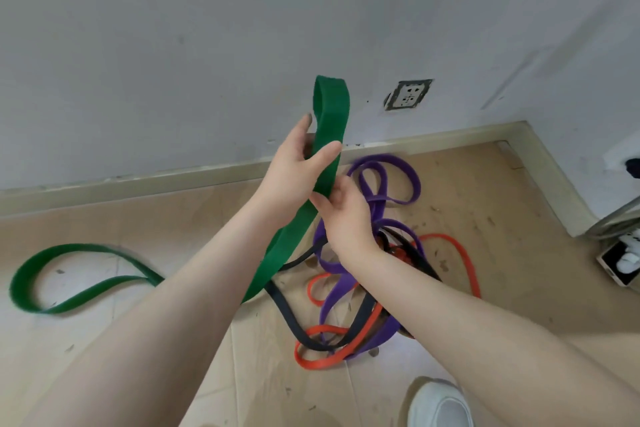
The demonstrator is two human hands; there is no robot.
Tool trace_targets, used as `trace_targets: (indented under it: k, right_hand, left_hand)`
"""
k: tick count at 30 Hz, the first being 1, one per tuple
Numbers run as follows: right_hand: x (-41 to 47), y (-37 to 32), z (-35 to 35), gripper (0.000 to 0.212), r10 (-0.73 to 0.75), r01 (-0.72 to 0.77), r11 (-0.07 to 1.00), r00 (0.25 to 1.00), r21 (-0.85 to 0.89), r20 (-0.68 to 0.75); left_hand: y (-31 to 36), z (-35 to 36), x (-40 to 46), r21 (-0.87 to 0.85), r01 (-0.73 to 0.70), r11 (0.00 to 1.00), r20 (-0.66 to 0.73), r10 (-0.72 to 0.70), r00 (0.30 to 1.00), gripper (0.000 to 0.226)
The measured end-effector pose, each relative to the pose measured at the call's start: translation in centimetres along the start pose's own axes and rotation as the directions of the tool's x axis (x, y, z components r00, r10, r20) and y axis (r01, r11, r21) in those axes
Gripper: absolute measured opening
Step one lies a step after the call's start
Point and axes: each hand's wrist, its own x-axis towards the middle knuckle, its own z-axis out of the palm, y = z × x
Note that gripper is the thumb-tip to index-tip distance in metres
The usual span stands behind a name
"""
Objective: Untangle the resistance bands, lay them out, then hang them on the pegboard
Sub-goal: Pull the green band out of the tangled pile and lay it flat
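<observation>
Green band (327, 135) in both hands (others tangled on floor)

A bare room corner under renovation: cardboard-covered floor (519, 191), scuffed white wall (173, 28), loose wall socket (410, 95).

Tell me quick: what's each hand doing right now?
Left hand: grips the green band near its raised loop.
Right hand: pinches the same green band lower down.

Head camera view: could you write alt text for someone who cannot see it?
Two bare hands, left hand and right hand, lift a green band above a tangle of purple band, orange band and black band on a cardboard-covered floor beside a grey wall.
</observation>
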Motion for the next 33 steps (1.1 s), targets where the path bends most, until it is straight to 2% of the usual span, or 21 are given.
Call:
trace_targets:
  k: [2, 6, 9, 11, 14, 18, 22, 24, 26, 29, 31, 33]
  right_hand:
    - [0.8, -0.3, -0.3, 0.019, -0.016, 0.019, 0.998, 0.999, 0.059, -0.046]
    - [2.6, -0.4, -0.7, 0.02, 0.069, -0.046, 0.971, 0.993, 0.235, -0.092]
    - [3.6, 0.3, -1.3, 0.027, 0.229, -0.179, 0.887, 0.971, 0.426, -0.07]
    - [4.5, 1.1, -1.6, 0.034, 0.326, -0.267, 0.834, 0.944, 0.483, -0.041]
    - [6.2, 2.7, -1.3, 0.039, 0.397, -0.34, 0.806, 0.918, 0.484, -0.015]
    - [7.9, 4.1, 0.3, 0.035, 0.463, -0.396, 0.748, 0.886, 0.532, 0.008]
    - [9.1, 4.2, 3.5, 0.028, 0.477, -0.41, 0.709, 0.878, 0.575, 0.038]
    - [9.6, 4.3, 5.1, 0.026, 0.475, -0.408, 0.698, 0.879, 0.589, 0.046]
    - [10.3, 4.4, 6.5, 0.025, 0.487, -0.403, 0.7, 0.873, 0.59, 0.018]
    - [10.7, 5.0, 8.4, 0.039, 0.533, -0.39, 0.668, 0.845, 0.634, -0.041]
    - [10.8, 5.7, 9.1, 0.048, 0.552, -0.366, 0.643, 0.831, 0.673, -0.075]
    - [11.1, 6.0, 9.1, 0.045, 0.561, -0.328, 0.576, 0.825, 0.749, -0.07]
  left_hand:
    - [-1.0, 0.0, 0.0, -0.05, 0.083, 0.995, 0.032, -0.081, 0.996, 0.055]
    - [-4.7, -0.8, -0.7, 0.226, 0.106, 0.968, 0.143, -0.141, 0.98, 0.039]
    - [-7.0, -1.6, -1.0, 0.49, 0.046, 0.871, 0.19, -0.158, 0.969, 0.05]
    - [-8.6, -2.0, -1.1, 0.62, 0.031, 0.784, 0.161, -0.166, 0.973, 0.053]
    - [-10.4, -2.4, -1.3, 0.746, 0.068, 0.663, 0.112, -0.225, 0.968, 0.05]
    - [-11.3, -4.0, -1.0, 0.822, 0.137, 0.553, 0.054, -0.314, 0.948, 0.045]
    - [-10.3, -8.5, 0.2, 0.889, 0.139, 0.437, 0.003, -0.309, 0.951, 0.047]
    - [-10.0, -10.3, 0.3, 0.876, 0.187, 0.445, -0.038, -0.323, 0.946, 0.041]
    - [-10.3, -11.4, 0.0, 0.819, 0.233, 0.524, -0.048, -0.342, 0.938, 0.038]
    - [-12.0, -12.3, -0.2, 0.736, 0.199, 0.647, 0.03, -0.325, 0.945, 0.043]
    - [-13.2, -12.6, -0.2, 0.714, 0.185, 0.676, 0.047, -0.309, 0.95, 0.045]
    - [-14.1, -12.6, 0.0, 0.689, 0.174, 0.704, 0.007, -0.246, 0.969, 0.046]
